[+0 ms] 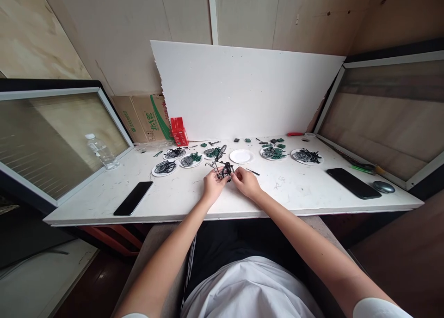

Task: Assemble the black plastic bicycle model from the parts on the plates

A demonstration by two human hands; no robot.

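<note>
A small black model bicycle is held up just above the white table, one of its wheels pointing away from me. My left hand is closed around its near left part. On the other side my right hand pinches at the near wheel, fingertips pressed together; whether a small part sits between them is hidden. Just behind the model is a bare white paper plate. A thin dark tool, perhaps a screwdriver, lies right of my right hand.
Paper plates with black and green parts stand left and right. Phones lie at left and right, the latter beside a mouse-like grey object. A bottle, red box and white board are behind.
</note>
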